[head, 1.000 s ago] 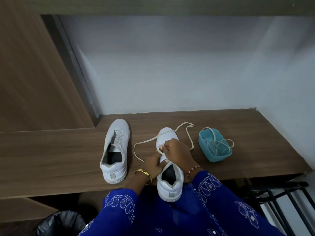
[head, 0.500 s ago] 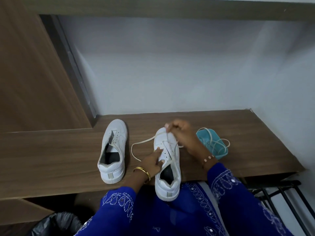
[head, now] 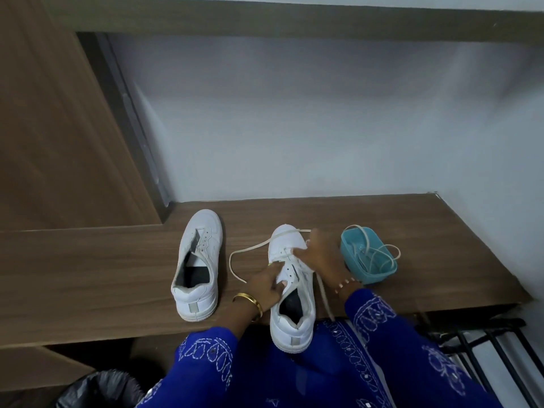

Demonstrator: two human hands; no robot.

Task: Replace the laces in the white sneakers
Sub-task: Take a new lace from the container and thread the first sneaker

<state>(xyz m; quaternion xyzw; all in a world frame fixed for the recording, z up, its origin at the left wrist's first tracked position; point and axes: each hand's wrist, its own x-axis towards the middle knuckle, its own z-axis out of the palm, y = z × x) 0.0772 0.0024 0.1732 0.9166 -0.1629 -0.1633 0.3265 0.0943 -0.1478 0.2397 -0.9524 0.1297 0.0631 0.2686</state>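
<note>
Two white sneakers are set on a wood-grain surface [head: 88,278], toes pointing toward the pale wall. The left sneaker [head: 197,265] stands alone with no lace in it: bare eyelets are seen along its flaps, the tongue is pushed down, and the dark insole is exposed. The right sneaker [head: 291,287] is placed at the near edge of the surface, its heel overhanging above the blue embroidered garment [head: 294,375].

A cream lace [head: 250,251] is threaded through the lowest eyelets of the right sneaker. One end is looped out over the surface to the left of the shoe; the other is trailed down the right side of the shoe and off the near edge.

The left hand [head: 266,285], with a gold bangle [head: 249,301] at the wrist, is rested on the shoe's left flap, forefinger stretched toward the eyelets and the other fingers loosely curled; whether the lace is pinched there cannot be told. The right hand [head: 322,256] is laid over the shoe's right side, and its fingers appear to be pinched on the lace at the eyelet row.

A teal tub [head: 368,256] with more pale laces in it is stood just right of the right hand.
</note>
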